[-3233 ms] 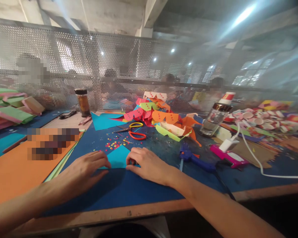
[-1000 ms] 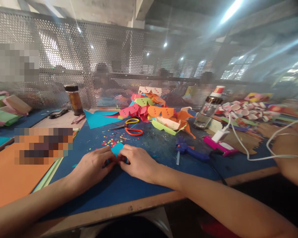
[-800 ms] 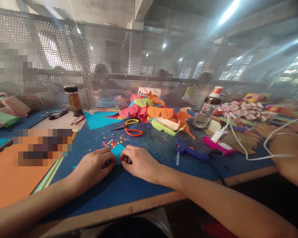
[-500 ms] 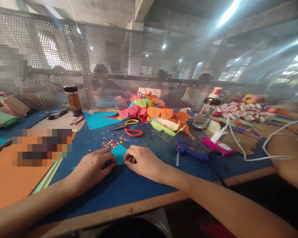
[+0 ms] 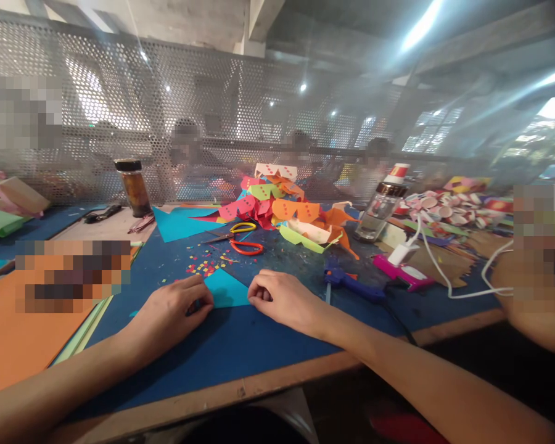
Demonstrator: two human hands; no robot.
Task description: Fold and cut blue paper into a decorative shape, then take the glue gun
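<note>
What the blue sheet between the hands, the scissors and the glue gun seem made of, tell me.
Sheet: probably paper or thin card, matte; even colour, thin straight edges, no shine.
Scissors: blades likely metal, thin and grey; handles look like smooth plastic, bright yellow and red.
Glue gun: likely hard plastic, evenly blue, moulded-looking; gloss hard to judge.

Craft workshop, indicated by the blue-topped table (image 5: 213, 351) bearing scissors (image 5: 232, 237), a glue gun (image 5: 354, 285) and a heap of cut-paper pieces (image 5: 296, 211), and by a perforated partition (image 5: 240, 117) with people (image 5: 185, 145) visible beyond.
</note>
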